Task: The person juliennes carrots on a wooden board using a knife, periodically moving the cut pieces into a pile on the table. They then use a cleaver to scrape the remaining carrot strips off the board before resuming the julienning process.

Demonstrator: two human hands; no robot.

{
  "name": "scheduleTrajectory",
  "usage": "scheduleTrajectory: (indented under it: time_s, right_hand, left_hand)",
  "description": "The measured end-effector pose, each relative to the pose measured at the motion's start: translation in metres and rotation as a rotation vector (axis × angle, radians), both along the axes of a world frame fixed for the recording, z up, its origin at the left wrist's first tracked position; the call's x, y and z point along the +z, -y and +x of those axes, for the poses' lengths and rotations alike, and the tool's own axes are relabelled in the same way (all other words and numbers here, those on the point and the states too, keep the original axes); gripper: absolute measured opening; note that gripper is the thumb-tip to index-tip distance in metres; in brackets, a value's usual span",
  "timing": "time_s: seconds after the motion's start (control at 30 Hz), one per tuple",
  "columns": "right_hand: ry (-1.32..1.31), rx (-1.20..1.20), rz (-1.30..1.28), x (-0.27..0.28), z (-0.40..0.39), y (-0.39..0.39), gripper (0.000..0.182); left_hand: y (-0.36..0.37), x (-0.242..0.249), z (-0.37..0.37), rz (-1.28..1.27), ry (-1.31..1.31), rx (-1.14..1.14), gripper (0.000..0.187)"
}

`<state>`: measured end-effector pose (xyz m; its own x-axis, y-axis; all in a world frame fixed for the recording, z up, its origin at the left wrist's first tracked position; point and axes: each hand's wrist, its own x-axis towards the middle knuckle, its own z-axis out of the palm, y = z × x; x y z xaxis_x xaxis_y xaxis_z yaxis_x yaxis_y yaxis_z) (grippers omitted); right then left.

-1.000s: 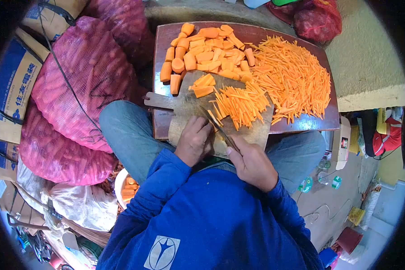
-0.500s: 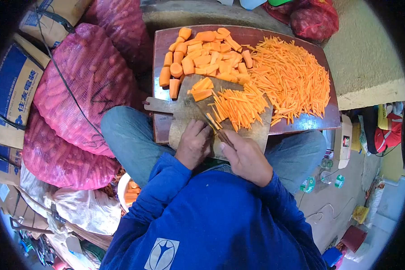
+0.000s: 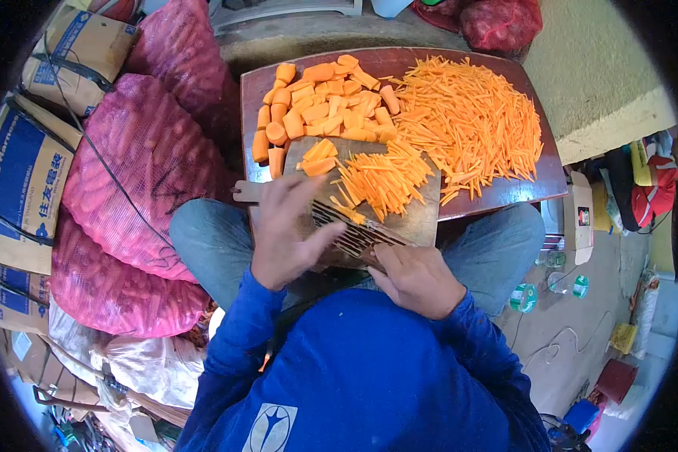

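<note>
My right hand [image 3: 418, 277] is closed around the handle of a knife [image 3: 350, 233], whose blade shows as blurred stripes over the near part of the wooden cutting board [image 3: 422, 215]. My left hand [image 3: 290, 230] is raised left of the blade, fingers spread and blurred, with nothing seen in it. On the board lie a heap of carrot sticks [image 3: 388, 177] and a few thicker carrot slices [image 3: 319, 157]. A small orange piece [image 3: 264, 362] shows below my left forearm, in front of my shirt.
The reddish-brown table [image 3: 497, 197] bears peeled carrot chunks [image 3: 324, 98] at the back left and a large pile of carrot shreds [image 3: 471, 124] at right. Pink mesh sacks of carrots [image 3: 139, 166] and cardboard boxes [image 3: 22, 181] stand at left. A concrete ledge [image 3: 603, 83] is at right.
My left hand has lifted off the board and spread its fingers, from a closed position beside the blade. The knife blade has turned from edge-on to a blurred, broad sweep. The view has shifted slightly.
</note>
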<state>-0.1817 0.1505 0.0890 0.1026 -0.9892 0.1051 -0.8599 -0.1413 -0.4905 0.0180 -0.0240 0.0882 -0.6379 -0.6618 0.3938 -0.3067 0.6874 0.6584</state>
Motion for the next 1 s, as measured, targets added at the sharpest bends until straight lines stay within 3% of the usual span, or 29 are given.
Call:
scheduleTrajectory:
  time_s: [0.13, 0.37, 0.43, 0.6, 0.63, 0.7, 1.0]
  right_hand:
    - [-0.183, 0.047, -0.113, 0.006, 0.003, 0.002, 0.026]
    - [-0.279, 0.049, -0.102, 0.006, 0.003, -0.005, 0.027]
    - [-0.226, 0.025, -0.083, 0.015, 0.005, -0.006, 0.019]
    - [-0.197, 0.001, -0.070, 0.014, 0.007, -0.011, 0.023]
    - [-0.161, -0.007, -0.030, 0.015, 0.007, -0.013, 0.030]
    - [-0.113, 0.005, -0.019, 0.012, 0.006, -0.015, 0.031]
    - [0.187, -0.084, 0.187, 0.004, 0.001, -0.007, 0.031]
  left_hand:
    - [0.018, -0.012, -0.027, -0.015, 0.249, -0.176, 0.084]
    - [0.046, -0.030, -0.059, -0.252, 0.303, -0.148, 0.073]
    - [0.049, -0.029, -0.056, -0.230, 0.246, -0.137, 0.066]
    - [0.056, -0.037, -0.032, -0.079, 0.109, -0.098, 0.057]
    - [0.059, -0.038, -0.027, -0.081, 0.110, -0.094, 0.057]
    - [0.064, -0.039, -0.020, -0.065, 0.240, -0.001, 0.055]
    - [0.066, -0.052, -0.027, -0.193, 0.272, 0.057, 0.043]
